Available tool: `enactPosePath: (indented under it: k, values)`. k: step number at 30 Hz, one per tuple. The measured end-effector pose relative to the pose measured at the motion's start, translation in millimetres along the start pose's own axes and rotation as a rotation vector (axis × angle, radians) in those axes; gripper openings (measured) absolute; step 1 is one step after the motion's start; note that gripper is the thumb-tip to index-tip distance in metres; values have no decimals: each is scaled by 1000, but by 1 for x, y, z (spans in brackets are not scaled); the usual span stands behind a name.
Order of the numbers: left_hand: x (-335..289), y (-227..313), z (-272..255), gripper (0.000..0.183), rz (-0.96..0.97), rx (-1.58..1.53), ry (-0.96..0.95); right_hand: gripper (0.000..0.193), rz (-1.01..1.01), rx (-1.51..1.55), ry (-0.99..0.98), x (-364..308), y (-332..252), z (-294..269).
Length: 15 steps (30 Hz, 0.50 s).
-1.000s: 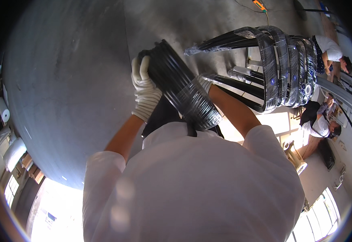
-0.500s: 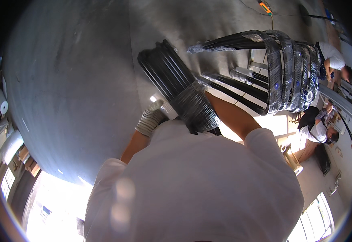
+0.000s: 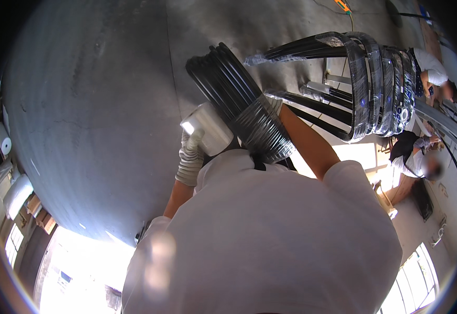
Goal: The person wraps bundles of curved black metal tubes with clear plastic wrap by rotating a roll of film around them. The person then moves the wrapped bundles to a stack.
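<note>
A bundle of bent black tubes (image 3: pixel 223 78) stretches up and away in front of my body, its near end wrapped in clear stretch film (image 3: pixel 262 128). My left hand (image 3: pixel 190 154), in a pale striped glove, is closed on a roll of stretch film (image 3: pixel 212 128) just left of the bundle. My right hand (image 3: pixel 275 104), also gloved, lies against the bundle's right side. Only a bit of its glove shows; the bundle hides the fingers.
To the right stand several film-wrapped black tube frames (image 3: pixel 362 86). Two people work at the far right, one in a white top (image 3: pixel 430 68). An orange tool (image 3: pixel 342 5) with a cable lies on the grey floor (image 3: pixel 97 104). White rolls (image 3: pixel 18 196) sit at the far left.
The film roll has come out from behind the bundle to its left, with my left hand on it. My right glove now shows at the bundle's right edge. The view has shifted slightly.
</note>
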<state>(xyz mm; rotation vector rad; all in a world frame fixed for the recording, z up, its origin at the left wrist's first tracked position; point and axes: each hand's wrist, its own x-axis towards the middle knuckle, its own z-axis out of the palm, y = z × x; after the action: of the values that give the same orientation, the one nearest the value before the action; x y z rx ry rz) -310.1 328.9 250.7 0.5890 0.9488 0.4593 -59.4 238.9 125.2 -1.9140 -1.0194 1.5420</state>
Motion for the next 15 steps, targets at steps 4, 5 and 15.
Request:
enactPosePath:
  k: [4,5,15]
  values:
    - [-3,6,-3,79,-42,30,-2,101,89,120,54,-14,-74,-35]
    - [-4,3,-8,79,-77,-4,-10,101,105,131,86,-22,-100,-47]
    - [-36,15,10,77,-147,-213,60,107,268,-714,331,-48,-245,-13]
